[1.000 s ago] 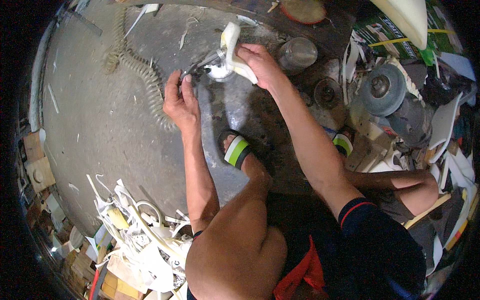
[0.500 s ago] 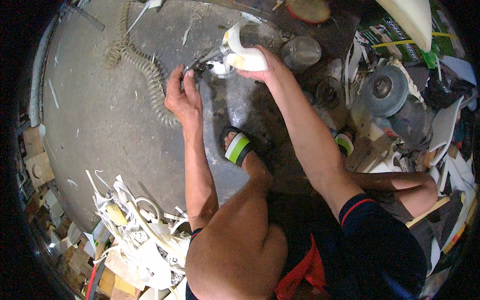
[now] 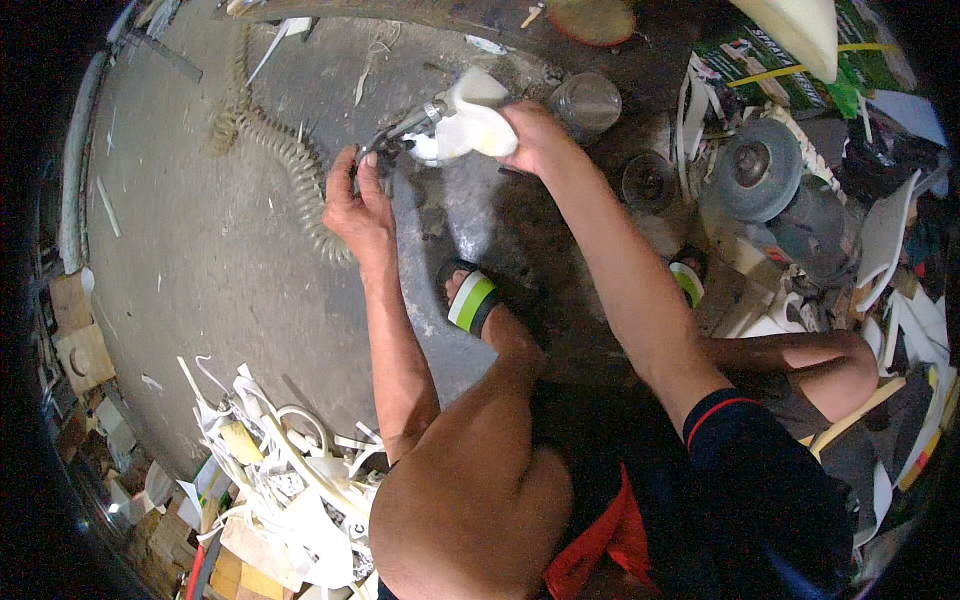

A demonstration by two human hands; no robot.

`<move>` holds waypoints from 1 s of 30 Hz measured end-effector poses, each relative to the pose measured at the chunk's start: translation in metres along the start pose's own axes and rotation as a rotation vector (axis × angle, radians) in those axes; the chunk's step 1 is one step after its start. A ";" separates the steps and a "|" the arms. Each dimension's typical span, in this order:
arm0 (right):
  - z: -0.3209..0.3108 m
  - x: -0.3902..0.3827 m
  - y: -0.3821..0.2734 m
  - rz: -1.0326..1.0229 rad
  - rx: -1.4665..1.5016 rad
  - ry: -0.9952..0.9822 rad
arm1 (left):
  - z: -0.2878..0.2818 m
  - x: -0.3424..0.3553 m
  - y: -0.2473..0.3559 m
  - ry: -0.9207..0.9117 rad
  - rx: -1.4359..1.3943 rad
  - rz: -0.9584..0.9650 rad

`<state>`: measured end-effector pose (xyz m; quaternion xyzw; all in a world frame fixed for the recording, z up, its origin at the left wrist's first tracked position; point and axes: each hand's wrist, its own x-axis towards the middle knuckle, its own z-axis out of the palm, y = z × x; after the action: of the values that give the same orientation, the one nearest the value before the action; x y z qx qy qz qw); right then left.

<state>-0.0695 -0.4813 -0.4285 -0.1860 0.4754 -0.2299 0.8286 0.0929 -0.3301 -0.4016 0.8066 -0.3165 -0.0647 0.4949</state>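
My left hand (image 3: 358,205) is closed on the dark end of a silver metal tool (image 3: 408,128), with thumb and fingertips around it. My right hand (image 3: 535,140) grips a curved white piece (image 3: 478,122), possibly foam, against the tool's other end; its fingertips are partly hidden behind that piece. A bright white patch shows just beneath the tool, its shape unclear. A coiled translucent hose (image 3: 300,170) lies on the floor (image 3: 200,270) to the left of my left hand, and a clear cylindrical container (image 3: 585,105) stands to the right of my right hand.
A grey wheel on a machine (image 3: 758,170) sits at right among white scraps and a green printed package (image 3: 720,60). A pile of white offcuts (image 3: 290,470) lies at lower left, beside wooden pieces (image 3: 85,355). My sandaled foot (image 3: 470,300) rests between my arms.
The white piece has tilted and changed outline, its top edge now lower, as my right hand turns it. My left hand stays on the tool, shifted only slightly.
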 end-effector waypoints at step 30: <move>-0.081 -0.064 0.068 -0.294 -0.846 -0.095 | 0.006 -0.126 0.017 -0.474 -1.117 -0.829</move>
<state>-0.1548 -0.3972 -0.4582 -0.5843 0.4575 -0.1221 0.6591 -0.0171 -0.2670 -0.4163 0.4521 -0.0039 -0.5711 0.6851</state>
